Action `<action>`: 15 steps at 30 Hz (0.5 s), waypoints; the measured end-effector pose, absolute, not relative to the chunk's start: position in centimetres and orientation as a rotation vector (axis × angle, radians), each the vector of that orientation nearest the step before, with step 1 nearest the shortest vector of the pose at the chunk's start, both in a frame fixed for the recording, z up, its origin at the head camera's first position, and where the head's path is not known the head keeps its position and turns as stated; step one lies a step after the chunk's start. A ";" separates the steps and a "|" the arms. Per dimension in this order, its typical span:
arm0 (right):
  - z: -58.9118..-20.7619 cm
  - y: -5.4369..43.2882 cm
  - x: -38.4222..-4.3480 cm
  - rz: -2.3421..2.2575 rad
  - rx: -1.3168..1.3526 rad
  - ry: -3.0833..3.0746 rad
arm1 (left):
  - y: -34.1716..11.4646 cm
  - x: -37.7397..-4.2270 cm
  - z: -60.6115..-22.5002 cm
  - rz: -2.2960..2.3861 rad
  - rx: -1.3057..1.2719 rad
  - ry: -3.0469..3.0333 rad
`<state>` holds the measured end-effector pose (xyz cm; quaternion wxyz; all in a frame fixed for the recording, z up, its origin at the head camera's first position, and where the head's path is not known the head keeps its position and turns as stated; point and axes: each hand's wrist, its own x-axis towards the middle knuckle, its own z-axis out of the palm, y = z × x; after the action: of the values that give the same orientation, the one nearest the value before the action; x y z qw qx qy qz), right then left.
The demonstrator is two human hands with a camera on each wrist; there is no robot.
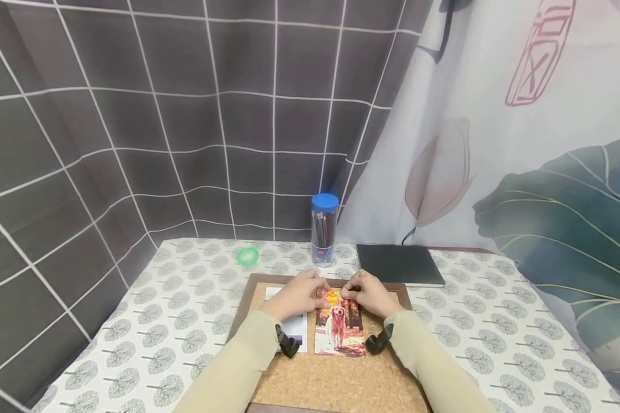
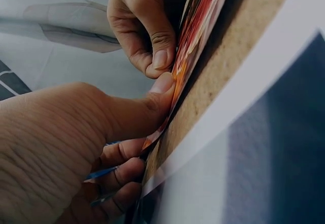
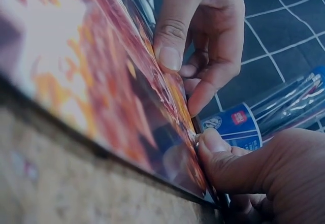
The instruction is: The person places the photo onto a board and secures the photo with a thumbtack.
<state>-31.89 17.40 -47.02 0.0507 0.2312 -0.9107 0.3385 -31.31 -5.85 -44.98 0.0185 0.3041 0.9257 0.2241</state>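
A glossy dog photo in orange and red tones lies over a cork board with a brown wooden frame. My left hand pinches its upper left part, thumb on the printed face and fingers at the edge. At the upper right corner, my right hand grips the photo's edge between thumb and curled fingers. In the left wrist view the photo stands slightly off the cork, with a dark gap beneath. A small pale spot shows by my right thumb in the right wrist view.
Under my left forearm lies a second, whitish picture on the cork. Behind the board stand a clear pencil jar with a blue lid and a flat black pad. A green tape roll lies on the tree-patterned tablecloth.
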 end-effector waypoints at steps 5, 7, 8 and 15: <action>-47.1 17.4 -31.9 1.026 0.674 -2.781 | -5.5 -31.2 -45.0 0.701 0.927 2.897; -47.1 17.5 -31.9 1.028 0.662 -2.793 | -5.3 -31.2 -44.9 0.695 0.929 2.895; -47.1 17.5 -31.8 1.028 0.664 -2.797 | -5.3 -31.2 -44.9 0.693 0.930 2.892; -47.1 17.3 -31.9 1.011 0.674 -2.803 | -5.4 -31.2 -44.9 0.694 0.934 2.901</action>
<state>-31.93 17.32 -47.13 0.0433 0.2205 -0.9166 0.3307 -31.24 -5.39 -44.91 0.0078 0.2989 0.9281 0.2220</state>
